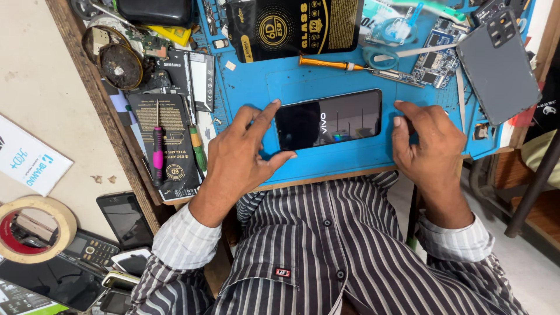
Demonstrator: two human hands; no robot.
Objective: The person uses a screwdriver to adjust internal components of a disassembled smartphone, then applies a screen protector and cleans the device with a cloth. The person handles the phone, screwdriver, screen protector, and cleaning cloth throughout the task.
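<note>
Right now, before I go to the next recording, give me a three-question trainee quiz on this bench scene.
1. True or false: the black smartphone lies screen up on the blue work mat.
2. Which hand touches the phone's end with its thumb and forefinger: the left hand or the right hand?
3. What lies on the mat just beyond the phone? A) orange-handled screwdriver B) roll of tape C) hammer

Key: 1 true; 2 the left hand, while the right rests by the other end; 3 A.

Black phone (328, 119), blue mat (256, 81), striped shirt (315, 245) (grey-white), orange screwdriver (326, 62)
</note>
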